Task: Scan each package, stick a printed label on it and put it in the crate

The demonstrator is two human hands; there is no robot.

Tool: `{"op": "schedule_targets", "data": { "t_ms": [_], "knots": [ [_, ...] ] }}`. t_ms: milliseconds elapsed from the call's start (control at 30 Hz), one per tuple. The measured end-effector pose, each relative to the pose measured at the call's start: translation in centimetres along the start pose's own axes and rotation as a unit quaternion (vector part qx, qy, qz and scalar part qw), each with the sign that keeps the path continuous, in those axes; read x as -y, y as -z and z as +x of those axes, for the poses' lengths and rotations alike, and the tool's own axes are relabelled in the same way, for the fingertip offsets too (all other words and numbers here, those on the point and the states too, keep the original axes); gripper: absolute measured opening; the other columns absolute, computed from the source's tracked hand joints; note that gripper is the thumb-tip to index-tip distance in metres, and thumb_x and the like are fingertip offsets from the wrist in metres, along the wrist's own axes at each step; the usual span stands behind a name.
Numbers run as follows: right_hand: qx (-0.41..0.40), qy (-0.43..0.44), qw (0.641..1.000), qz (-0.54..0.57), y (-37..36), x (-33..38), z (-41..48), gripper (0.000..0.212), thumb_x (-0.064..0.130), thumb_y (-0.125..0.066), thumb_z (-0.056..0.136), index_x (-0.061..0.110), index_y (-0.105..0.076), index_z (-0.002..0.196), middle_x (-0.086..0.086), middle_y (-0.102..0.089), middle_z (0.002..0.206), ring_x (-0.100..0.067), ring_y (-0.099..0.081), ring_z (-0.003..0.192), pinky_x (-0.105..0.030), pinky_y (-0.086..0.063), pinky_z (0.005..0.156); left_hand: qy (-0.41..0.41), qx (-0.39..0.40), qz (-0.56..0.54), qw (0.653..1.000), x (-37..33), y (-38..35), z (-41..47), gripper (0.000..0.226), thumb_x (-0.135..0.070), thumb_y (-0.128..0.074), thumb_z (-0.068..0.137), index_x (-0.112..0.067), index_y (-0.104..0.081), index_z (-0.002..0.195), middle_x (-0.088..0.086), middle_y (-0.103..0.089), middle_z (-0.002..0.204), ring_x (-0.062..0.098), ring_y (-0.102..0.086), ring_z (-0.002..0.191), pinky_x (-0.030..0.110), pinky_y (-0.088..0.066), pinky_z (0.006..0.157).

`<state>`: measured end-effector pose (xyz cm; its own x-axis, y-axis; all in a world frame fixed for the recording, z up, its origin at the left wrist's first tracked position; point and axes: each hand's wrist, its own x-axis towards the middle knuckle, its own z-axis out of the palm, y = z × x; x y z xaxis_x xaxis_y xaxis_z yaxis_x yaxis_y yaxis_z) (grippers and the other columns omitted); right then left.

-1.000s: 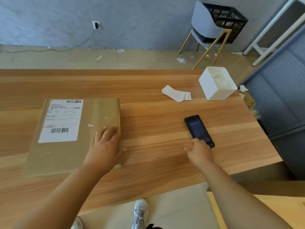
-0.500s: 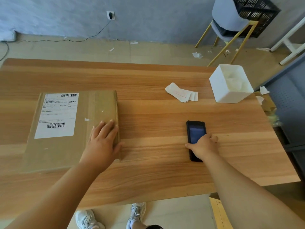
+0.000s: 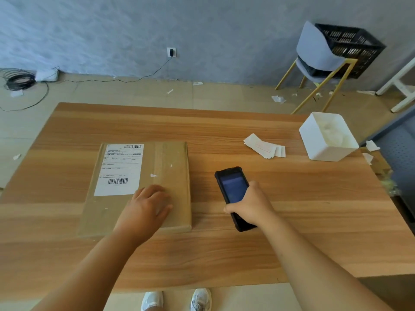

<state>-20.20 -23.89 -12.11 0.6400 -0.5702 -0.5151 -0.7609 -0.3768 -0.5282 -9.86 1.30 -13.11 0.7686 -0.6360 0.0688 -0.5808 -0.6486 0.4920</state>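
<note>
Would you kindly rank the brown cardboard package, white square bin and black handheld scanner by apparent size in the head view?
Largest: brown cardboard package.
Then white square bin, though it sits farther away.
Smallest: black handheld scanner, partly covered by the right hand.

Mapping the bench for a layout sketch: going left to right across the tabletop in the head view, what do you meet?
Cardboard package → black scanner → printed labels → white bin.
</note>
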Motion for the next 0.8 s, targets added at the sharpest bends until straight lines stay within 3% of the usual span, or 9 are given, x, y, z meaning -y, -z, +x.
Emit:
{"op": "schedule_targets", "data": {
  "t_ms": [133, 233, 333, 567, 700, 800],
  "knots": [
    [-0.02, 0.077, 0.994, -0.071, -0.4, 5.4, -2.1, 0.068, 0.036, -0.083, 0.054, 0.018, -0.037, 0.1, 0.001, -0.046, 0.096, -0.016, -0.053, 0.078, -0.029, -0.041, 0.053, 0.039, -0.021, 0.013, 0.999, 3.5, 2.1, -2.6, 0.025, -0.013, -0.078, 0.073, -0.011, -0.07, 0.096, 0.005, -0.064, 0.104, 0.038, -0.058, 0.093, 0.048, -0.052, 0.073],
    [-0.005, 0.11, 0.987, -0.116, -1.2, 8.7, -3.8, 0.067, 0.032, -0.083, 0.057, 0.017, -0.036, 0.103, 0.0, -0.044, 0.098, -0.018, -0.052, 0.081, -0.029, -0.042, 0.054, 0.063, -0.024, 0.035, 0.997, 6.3, 3.8, -4.2, 0.029, -0.013, -0.08, 0.07, -0.009, -0.07, 0.097, 0.008, -0.065, 0.103, 0.039, -0.058, 0.094, 0.05, -0.053, 0.073],
    [0.027, 0.122, 0.977, -0.176, -2.4, 11.2, -5.4, 0.07, 0.032, -0.083, 0.059, 0.016, -0.034, 0.106, 0.001, -0.042, 0.094, -0.018, -0.052, 0.078, -0.031, -0.044, 0.055, 0.081, -0.027, 0.048, 0.995, 8.7, 5.1, -5.5, 0.032, -0.015, -0.08, 0.071, -0.006, -0.07, 0.1, 0.01, -0.064, 0.105, 0.038, -0.058, 0.096, 0.051, -0.053, 0.076],
    [0.078, 0.138, 0.935, -0.316, -4.5, 14.6, -7.7, 0.061, 0.028, -0.083, 0.054, 0.02, -0.036, 0.092, 0.001, -0.047, 0.088, -0.017, -0.052, 0.073, -0.03, -0.041, 0.05, 0.063, -0.038, 0.027, 0.997, 11.4, 6.0, -6.7, 0.027, -0.015, -0.076, 0.076, -0.009, -0.071, 0.102, 0.005, -0.063, 0.105, 0.033, -0.06, 0.092, 0.043, -0.056, 0.064],
    [0.08, 0.142, 0.924, -0.347, -5.1, 15.6, -8.5, 0.057, 0.026, -0.083, 0.054, 0.022, -0.034, 0.084, -0.001, -0.048, 0.087, -0.017, -0.053, 0.068, -0.03, -0.038, 0.046, 0.03, -0.038, 0.035, 0.998, 11.7, 5.8, -6.7, 0.027, -0.011, -0.077, 0.074, -0.004, -0.071, 0.099, 0.008, -0.064, 0.1, 0.037, -0.061, 0.085, 0.043, -0.057, 0.069],
    [0.078, 0.139, 0.921, -0.354, -5.4, 16.2, -8.9, 0.059, 0.026, -0.084, 0.053, 0.022, -0.034, 0.084, 0.0, -0.049, 0.087, -0.017, -0.053, 0.068, -0.031, -0.037, 0.045, 0.035, -0.042, 0.026, 0.998, 12.1, 5.7, -6.6, 0.028, -0.014, -0.074, 0.078, -0.005, -0.07, 0.104, 0.007, -0.063, 0.103, 0.035, -0.06, 0.092, 0.042, -0.054, 0.079]
  ]
}}
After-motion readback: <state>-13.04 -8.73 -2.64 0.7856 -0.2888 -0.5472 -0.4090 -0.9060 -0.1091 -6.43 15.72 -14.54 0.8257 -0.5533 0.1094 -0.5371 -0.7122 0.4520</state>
